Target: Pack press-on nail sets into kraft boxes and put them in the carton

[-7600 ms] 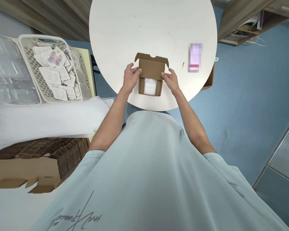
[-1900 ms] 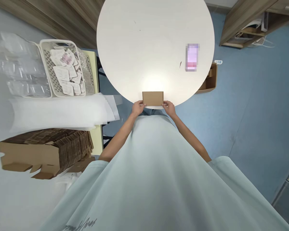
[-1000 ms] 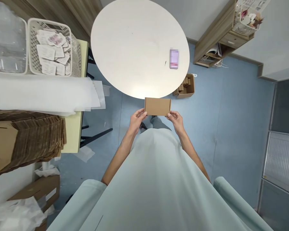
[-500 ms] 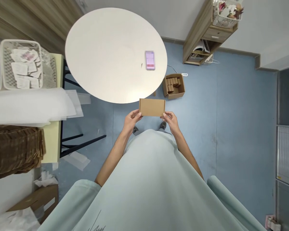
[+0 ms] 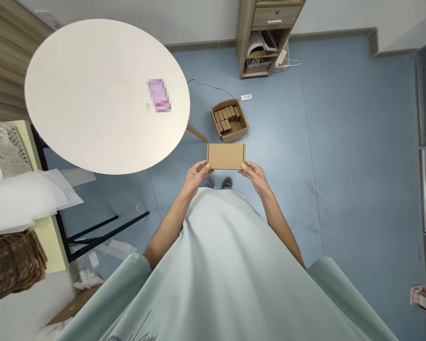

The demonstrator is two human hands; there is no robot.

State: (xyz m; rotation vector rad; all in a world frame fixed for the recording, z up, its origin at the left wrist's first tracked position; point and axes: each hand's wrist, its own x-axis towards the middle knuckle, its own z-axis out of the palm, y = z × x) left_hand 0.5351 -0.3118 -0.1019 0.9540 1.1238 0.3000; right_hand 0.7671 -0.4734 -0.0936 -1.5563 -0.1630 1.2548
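Note:
A small closed brown cardboard box (image 5: 226, 156) is held level in front of my body. My left hand (image 5: 197, 177) grips its near left corner, thumb on top and fingers beneath. At the near right corner, my right hand (image 5: 254, 176) holds it the same way. Beyond the held box, an open carton (image 5: 235, 138) stands on the floor with several small brown boxes (image 5: 226, 114) lined up inside. The underside of the held box is hidden.
To the left stands a round white table (image 5: 102, 94) with a blurred purple phone-like item (image 5: 159, 96) on it. A power strip (image 5: 246, 97) and its cable lie behind the carton. A wooden cabinet (image 5: 246, 38) is against the wall. White sheets (image 5: 24, 199) overhang a side table at left.
My view has turned to the right, so the round table and side table shift left. The carton now appears more fully. Both hands keep the same hold on the cardboard box.

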